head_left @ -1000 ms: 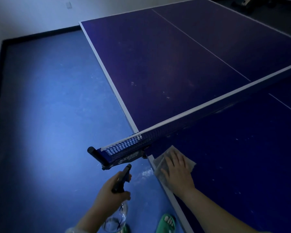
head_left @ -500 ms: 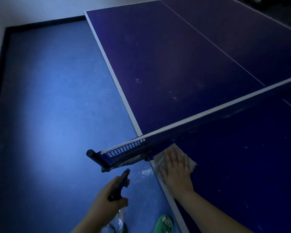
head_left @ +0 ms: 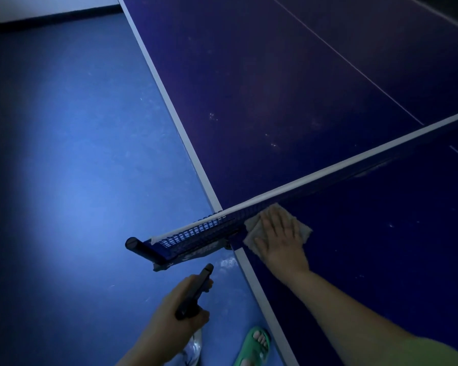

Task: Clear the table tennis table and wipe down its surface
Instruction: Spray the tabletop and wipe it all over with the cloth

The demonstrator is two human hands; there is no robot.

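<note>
A dark blue table tennis table (head_left: 288, 88) fills the upper and right part of the view in a dimly lit room, its white-edged left side running diagonally down toward the person. Beside that side lies a lighter blue floor (head_left: 72, 180), with a pale scuffed patch just off the table's edge near the net post. A net (head_left: 315, 180) with a white top band crosses the table from its right side to the left edge, where the black post and clamp (head_left: 143, 247) jut out past the edge over the floor. The right hand (head_left: 280, 241) lies flat, fingers straight and slightly spread, pressing a pale cloth (head_left: 251, 233) onto the table surface at the left edge, just on the near side of the net and touching its base. The left hand (head_left: 177, 310) is held over the floor, off the table's left edge, fingers curled tight around the dark trigger head of a spray bottle (head_left: 196, 289), whose clear body hangs below the wrist. A foot in a green sandal (head_left: 251, 347) stands on the floor close to the table's edge.
</note>
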